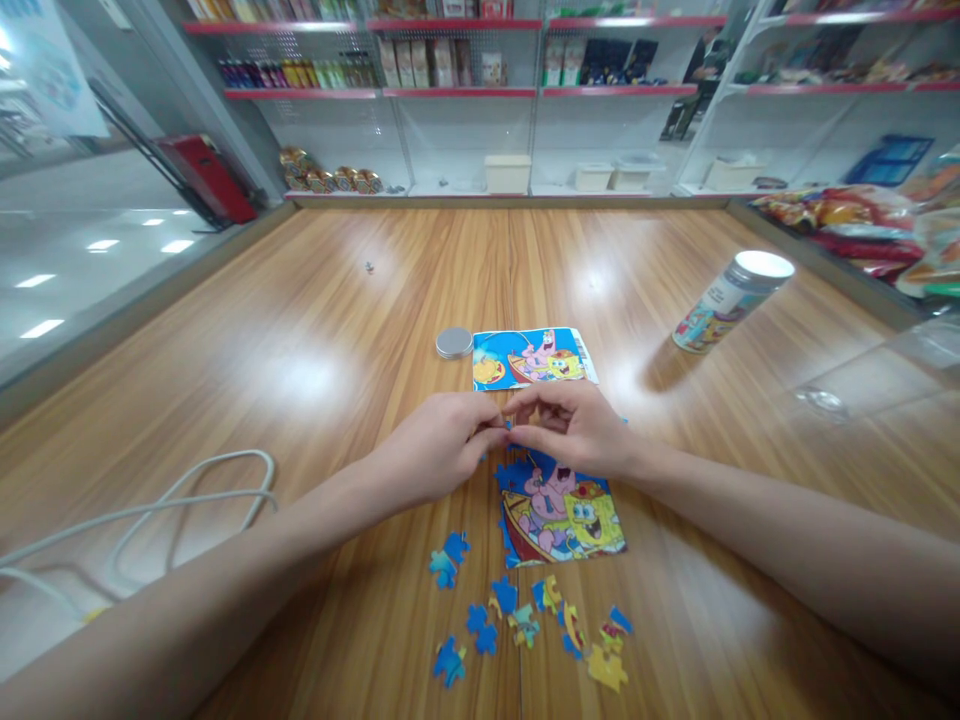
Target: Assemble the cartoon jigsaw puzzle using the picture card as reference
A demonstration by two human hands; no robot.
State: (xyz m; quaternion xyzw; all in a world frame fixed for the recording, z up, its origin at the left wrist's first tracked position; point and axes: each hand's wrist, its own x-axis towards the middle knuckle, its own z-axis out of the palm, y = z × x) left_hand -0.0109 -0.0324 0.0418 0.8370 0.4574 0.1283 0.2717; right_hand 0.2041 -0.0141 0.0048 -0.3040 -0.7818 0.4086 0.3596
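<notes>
A partly joined jigsaw puzzle [559, 515] with a pink starfish and a yellow sponge figure lies on the wooden table. Over its upper left edge my left hand [457, 440] and my right hand [574, 425] meet, fingertips pinched together. A bit of blue puzzle piece shows between and below the fingers; most of it is hidden. Just beyond the hands lies a picture card [529, 358] with the same scene. Several loose puzzle pieces [525, 625] are scattered on the near side of the joined part, with a few more blue pieces [448, 560] to its left.
A round metal lid [454, 343] lies left of the card. A printed cylinder tin [731, 300] stands at the right, near a transparent container [885, 375]. White cable [202, 490] loops across the left side. Shelves [465, 92] and snack bags [855, 225] are beyond the table [337, 330].
</notes>
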